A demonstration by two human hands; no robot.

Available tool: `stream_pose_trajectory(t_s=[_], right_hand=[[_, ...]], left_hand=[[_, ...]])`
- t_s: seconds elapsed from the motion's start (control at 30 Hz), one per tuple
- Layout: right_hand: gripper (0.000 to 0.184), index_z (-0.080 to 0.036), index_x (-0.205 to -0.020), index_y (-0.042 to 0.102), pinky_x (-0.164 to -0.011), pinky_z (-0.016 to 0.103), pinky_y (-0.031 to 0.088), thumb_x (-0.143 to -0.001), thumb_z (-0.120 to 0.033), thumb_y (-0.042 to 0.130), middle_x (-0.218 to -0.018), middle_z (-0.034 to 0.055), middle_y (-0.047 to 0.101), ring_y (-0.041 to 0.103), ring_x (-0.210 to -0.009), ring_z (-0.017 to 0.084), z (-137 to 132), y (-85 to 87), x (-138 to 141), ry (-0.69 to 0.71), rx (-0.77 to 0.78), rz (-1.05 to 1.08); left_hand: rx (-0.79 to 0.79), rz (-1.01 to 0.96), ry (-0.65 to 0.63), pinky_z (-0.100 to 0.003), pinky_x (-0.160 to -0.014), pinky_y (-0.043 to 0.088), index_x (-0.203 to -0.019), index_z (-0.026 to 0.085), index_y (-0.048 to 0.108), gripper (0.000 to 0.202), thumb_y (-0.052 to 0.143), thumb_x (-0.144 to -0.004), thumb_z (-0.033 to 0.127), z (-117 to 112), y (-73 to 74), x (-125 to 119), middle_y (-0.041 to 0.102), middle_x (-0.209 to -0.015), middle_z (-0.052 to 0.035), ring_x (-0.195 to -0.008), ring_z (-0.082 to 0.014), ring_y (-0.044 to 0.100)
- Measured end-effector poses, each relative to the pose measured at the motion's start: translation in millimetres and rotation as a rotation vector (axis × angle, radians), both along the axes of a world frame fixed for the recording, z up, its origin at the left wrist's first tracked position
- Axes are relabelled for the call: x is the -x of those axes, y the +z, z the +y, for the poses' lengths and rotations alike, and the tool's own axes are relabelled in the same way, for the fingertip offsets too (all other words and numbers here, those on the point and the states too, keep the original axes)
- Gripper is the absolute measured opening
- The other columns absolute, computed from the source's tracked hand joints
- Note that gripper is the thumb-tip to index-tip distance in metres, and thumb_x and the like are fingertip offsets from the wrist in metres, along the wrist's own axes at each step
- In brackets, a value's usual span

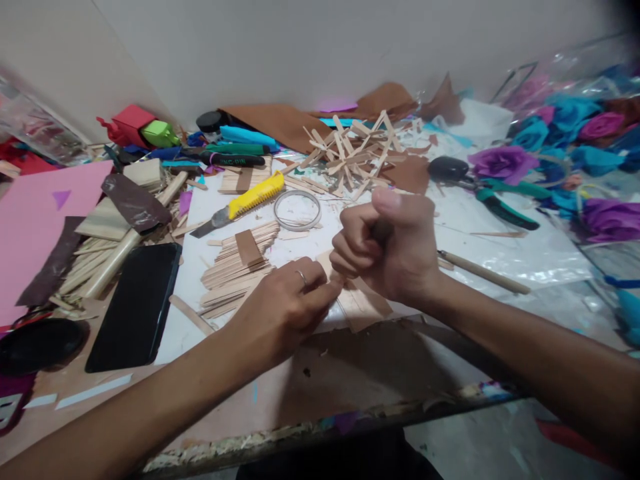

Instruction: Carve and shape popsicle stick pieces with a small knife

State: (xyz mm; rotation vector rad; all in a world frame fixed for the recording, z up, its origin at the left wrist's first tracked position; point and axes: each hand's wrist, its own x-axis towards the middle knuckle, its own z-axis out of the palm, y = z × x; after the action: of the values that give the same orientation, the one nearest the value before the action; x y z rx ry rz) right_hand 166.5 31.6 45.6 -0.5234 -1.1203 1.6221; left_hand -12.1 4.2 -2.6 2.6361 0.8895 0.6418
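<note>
My right hand [387, 250] is closed in a fist, thumb on top, gripping something dark that the fingers mostly hide. It hovers over a small panel of glued wooden sticks [363, 307] lying at the table's front. My left hand [285, 307], a ring on one finger, has its fingers pinched down on the left edge of that panel, touching my right knuckles. Just to the left lies a pile of loose wooden sticks [237, 263].
A yellow utility knife [245, 203], a tape ring [297, 210], star-shaped stick pieces [350, 153], pliers [495, 203], a wooden dowel [483, 272], a black phone [135, 303], pink sheet [40, 220] and paper flowers [505, 163] crowd the table. Its worn front edge [320, 427] is near me.
</note>
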Motion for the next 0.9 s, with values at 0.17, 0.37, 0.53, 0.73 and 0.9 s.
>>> stream_pose_trajectory(t_s=[0.17, 0.37, 0.53, 0.73, 0.9], right_hand=[[0.067, -0.023, -0.048, 0.034, -0.036, 0.026, 0.015, -0.1, -0.063, 0.051, -0.041, -0.0079, 0.019, 0.012, -0.037, 0.006, -0.7, 1.1, 0.8, 0.018, 0.017, 0.019], [0.065, -0.022, -0.047, 0.035, -0.037, 0.026, 0.016, -0.098, -0.055, 0.057, -0.04, -0.0072, 0.021, 0.015, -0.036, 0.006, 0.6, 0.2, -1.3, 0.052, 0.002, 0.04], [0.064, -0.022, -0.047, 0.036, -0.038, 0.025, 0.017, -0.097, -0.057, 0.057, -0.04, -0.0079, 0.022, 0.017, -0.036, 0.006, 1.3, 0.3, -1.6, 0.056, 0.001, 0.01], [0.063, -0.022, -0.046, 0.035, -0.038, 0.025, 0.016, -0.095, -0.052, 0.06, -0.04, -0.0082, 0.022, 0.017, -0.036, 0.006, 0.3, -2.1, -1.9, 0.063, 0.001, 0.032], [0.067, -0.023, -0.048, 0.036, -0.04, 0.027, 0.02, -0.097, -0.063, 0.057, -0.042, -0.0071, 0.024, 0.022, -0.037, 0.008, -1.7, -6.6, -2.6, 0.018, -0.031, -0.028]], left_hand=[[-0.058, 0.017, -0.011, -0.028, -0.067, 0.048, -0.111, 0.016, 0.072, 0.025, 0.048, -0.107, 0.022, 0.3, 3.0, -1.0, 0.067, -0.091, -0.0072, -0.078, -0.0158, 0.06], [-0.035, 0.024, -0.003, -0.028, -0.068, 0.048, -0.115, 0.018, 0.072, 0.024, 0.049, -0.106, 0.02, 0.3, 2.3, -0.5, 0.067, -0.093, -0.0073, -0.08, -0.0165, 0.061], [0.03, 0.047, 0.019, -0.028, -0.072, 0.048, -0.113, 0.019, 0.07, 0.023, 0.049, -0.105, 0.022, -0.1, 3.9, -1.3, 0.067, -0.095, -0.0074, -0.085, -0.0178, 0.062], [0.13, 0.044, 0.039, -0.03, -0.078, 0.049, -0.107, 0.02, 0.07, 0.021, 0.05, -0.104, 0.022, -1.1, 7.5, -2.2, 0.067, -0.096, -0.0073, -0.089, -0.019, 0.062], [0.161, 0.018, 0.043, -0.032, -0.082, 0.051, -0.101, 0.02, 0.07, 0.02, 0.05, -0.103, 0.023, -0.8, 7.1, -3.4, 0.068, -0.095, -0.0075, -0.092, -0.0206, 0.063]])
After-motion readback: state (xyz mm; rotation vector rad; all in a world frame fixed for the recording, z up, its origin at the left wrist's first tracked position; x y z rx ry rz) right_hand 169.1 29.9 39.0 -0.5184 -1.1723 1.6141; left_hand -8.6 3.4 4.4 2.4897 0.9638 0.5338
